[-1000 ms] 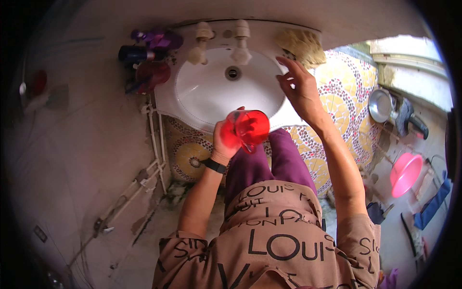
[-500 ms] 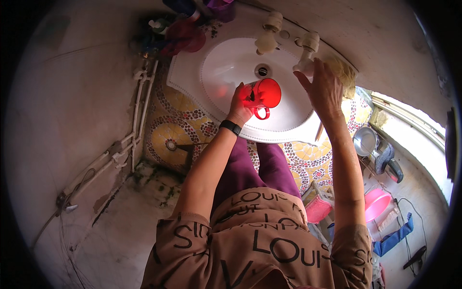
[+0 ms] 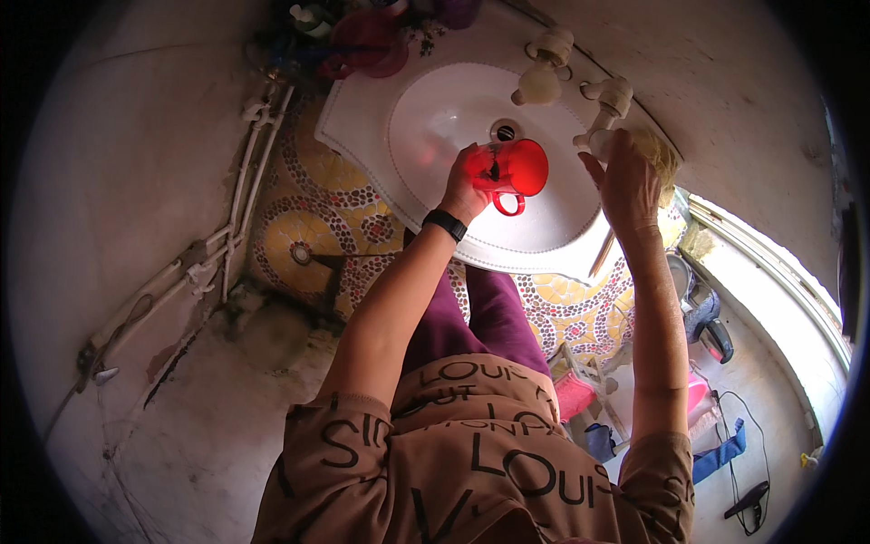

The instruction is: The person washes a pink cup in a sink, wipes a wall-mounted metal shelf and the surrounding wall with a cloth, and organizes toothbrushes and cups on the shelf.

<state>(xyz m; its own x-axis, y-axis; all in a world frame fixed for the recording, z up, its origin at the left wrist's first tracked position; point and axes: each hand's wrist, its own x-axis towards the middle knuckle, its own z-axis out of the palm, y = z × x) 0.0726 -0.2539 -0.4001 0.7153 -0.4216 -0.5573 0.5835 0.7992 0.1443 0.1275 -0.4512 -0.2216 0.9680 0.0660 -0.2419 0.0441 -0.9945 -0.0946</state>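
Observation:
My left hand point(image 3: 464, 192) is wrapped round a red mug point(image 3: 528, 169) with a dark print. It holds the mug over the white washbasin point(image 3: 494, 258), tilted so that its mouth faces right and its handle points toward me. The fingers behind the mug are partly hidden. At the basin's back right, my right hand point(image 3: 627, 186) grips the pale tap point(image 3: 609, 111) near its end. The thumb is on the left side, and the fingertips are partly hidden. No running water can be made out.
Another tap point(image 3: 542, 82) with a bulbous end stands left of the first. A yellowish scrubbing mesh point(image 3: 657, 156) lies by my right hand. A pink dipper point(image 3: 372, 45) sits at the back left. White pipes point(image 3: 240, 195) run along the left wall.
My right hand has closed in on the tap, its thumb and fingers nearer together. The mug stays in my left hand at much the same tilt. The whole view has shifted slightly.

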